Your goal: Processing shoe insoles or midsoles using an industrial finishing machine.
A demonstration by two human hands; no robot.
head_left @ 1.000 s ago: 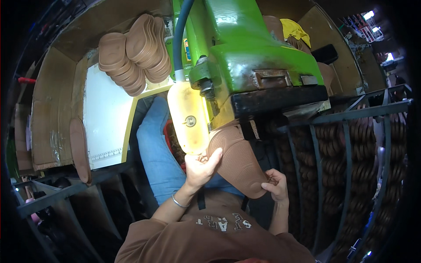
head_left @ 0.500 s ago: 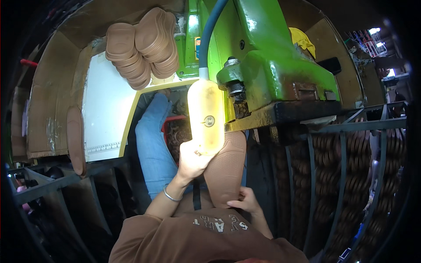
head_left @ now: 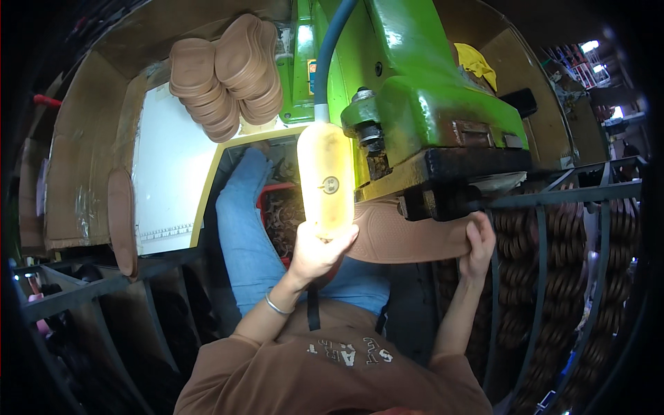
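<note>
A brown shoe sole (head_left: 415, 241) with a textured face lies sideways in front of my body, held at both ends. My left hand (head_left: 319, 254) closes on its left end, with the fingers partly hidden behind a glowing yellow oblong lamp head (head_left: 326, 183). At the right end, the fingers of my right hand (head_left: 478, 245) curl round the edge of the sole. The upper edge of the sole runs beneath the dark working head of a green machine (head_left: 443, 104). Whether it touches the machine there is hidden.
Stacked brown soles (head_left: 242, 62) stand on the white tabletop (head_left: 169, 166) at the far left. Another sole (head_left: 122, 221) leans by a cardboard panel (head_left: 83, 159). Metal racks (head_left: 574, 197) flank me, the right one filled with soles. A blue flexible neck (head_left: 325, 62) carries the lamp.
The sole has turned from nearly upright to sideways, under the machine head. My right hand has moved right and up with its end; my left hand has stayed nearly in place.
</note>
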